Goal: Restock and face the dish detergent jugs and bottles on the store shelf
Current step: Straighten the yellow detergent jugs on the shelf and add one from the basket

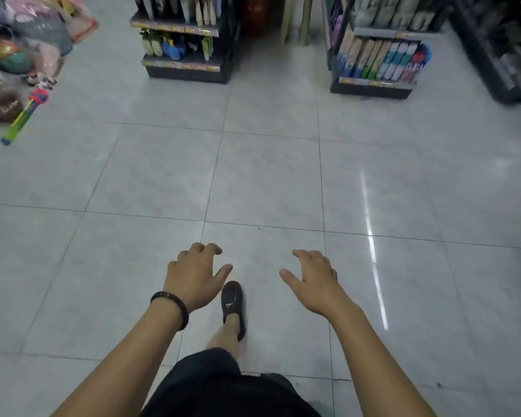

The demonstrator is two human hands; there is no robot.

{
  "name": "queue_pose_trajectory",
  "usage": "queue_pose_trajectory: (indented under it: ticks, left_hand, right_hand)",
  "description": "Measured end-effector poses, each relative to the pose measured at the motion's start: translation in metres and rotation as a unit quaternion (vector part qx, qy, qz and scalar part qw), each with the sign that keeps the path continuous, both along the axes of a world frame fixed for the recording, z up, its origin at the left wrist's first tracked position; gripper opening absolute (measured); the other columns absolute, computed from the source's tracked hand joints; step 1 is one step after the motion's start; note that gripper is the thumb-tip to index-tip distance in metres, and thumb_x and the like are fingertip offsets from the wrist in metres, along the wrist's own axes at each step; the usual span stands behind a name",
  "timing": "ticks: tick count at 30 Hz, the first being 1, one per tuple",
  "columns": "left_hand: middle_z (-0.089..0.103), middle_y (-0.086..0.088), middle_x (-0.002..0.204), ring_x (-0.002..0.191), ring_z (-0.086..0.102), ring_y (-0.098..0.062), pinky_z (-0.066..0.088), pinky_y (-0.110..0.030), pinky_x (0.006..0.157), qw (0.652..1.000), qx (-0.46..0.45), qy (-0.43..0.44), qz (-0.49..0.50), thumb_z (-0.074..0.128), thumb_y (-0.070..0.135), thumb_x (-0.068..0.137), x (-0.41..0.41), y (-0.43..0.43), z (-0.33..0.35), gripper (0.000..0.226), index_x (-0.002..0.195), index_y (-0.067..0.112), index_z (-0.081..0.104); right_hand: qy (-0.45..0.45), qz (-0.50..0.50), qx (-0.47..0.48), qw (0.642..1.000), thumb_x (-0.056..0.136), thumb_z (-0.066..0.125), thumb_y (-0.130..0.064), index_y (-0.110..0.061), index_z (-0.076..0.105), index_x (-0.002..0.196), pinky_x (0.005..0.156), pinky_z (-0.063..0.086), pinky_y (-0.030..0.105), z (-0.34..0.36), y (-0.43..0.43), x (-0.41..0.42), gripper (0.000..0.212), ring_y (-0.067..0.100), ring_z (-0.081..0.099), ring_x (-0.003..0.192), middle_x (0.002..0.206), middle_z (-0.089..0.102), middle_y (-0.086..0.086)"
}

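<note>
Store aisle, glossy grey tile floor [268, 176], shelf units along its far edge. Left hand [193, 275] and right hand [313, 281] held out low, fingers loosely curled, both empty. Dish detergent jugs: none identifiable in view, none carried. Risk: slip on the shiny tile, one shoe [232, 299] forward; toy pile [18, 55] crowds the floor's left edge and could snag. Bottles on left shelf unit [187, 55] too blurred to name; right shelf unit [376, 64] cut off above.
</note>
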State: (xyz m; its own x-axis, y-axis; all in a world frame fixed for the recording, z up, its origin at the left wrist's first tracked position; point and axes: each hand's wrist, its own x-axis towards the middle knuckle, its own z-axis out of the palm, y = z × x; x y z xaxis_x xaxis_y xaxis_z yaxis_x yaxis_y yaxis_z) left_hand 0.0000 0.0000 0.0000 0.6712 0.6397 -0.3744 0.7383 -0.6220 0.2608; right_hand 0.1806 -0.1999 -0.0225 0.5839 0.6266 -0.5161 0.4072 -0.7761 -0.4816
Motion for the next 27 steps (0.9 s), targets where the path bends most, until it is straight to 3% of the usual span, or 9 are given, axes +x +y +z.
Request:
queue_pose_trajectory:
  ticks: [6,17,27]
  left_hand:
    - [0.057,0.001,0.143,0.125,0.058,-0.029,0.047,-0.046,0.103,0.999,-0.048,-0.001,-0.005,0.050,0.061,0.100,0.078,0.097,-0.005,0.049,0.139,0.031,0.054]
    - [0.058,0.002,0.140,0.121,0.060,-0.027,0.048,-0.046,0.102,0.996,-0.088,-0.003,-0.030,0.051,0.059,0.101,0.249,0.240,0.000,0.045,0.136,0.032,0.057]
    - [0.059,0.003,0.135,0.111,0.065,-0.023,0.050,-0.045,0.102,0.998,-0.065,0.015,-0.016,0.051,0.057,0.102,0.454,0.355,0.012,0.042,0.134,0.031,0.057]
  right_hand:
    - [0.003,0.038,-0.070,0.997,0.101,0.049,-0.064,-0.029,0.027,0.165,0.127,0.023,0.045,-0.005,0.091,0.068,0.076,0.028,0.022,0.155,0.168,0.026,0.003]
    - [-0.002,-0.006,-0.021,1.000,0.106,0.051,-0.053,-0.028,0.033,0.163,0.126,0.027,0.045,0.012,0.232,0.225,0.065,0.025,0.029,0.151,0.163,0.033,0.003]
    - [-0.006,0.035,-0.028,0.999,0.108,0.047,-0.048,-0.027,0.035,0.162,0.127,0.017,0.040,-0.007,0.339,0.435,0.059,0.023,0.017,0.154,0.162,0.033,0.003]
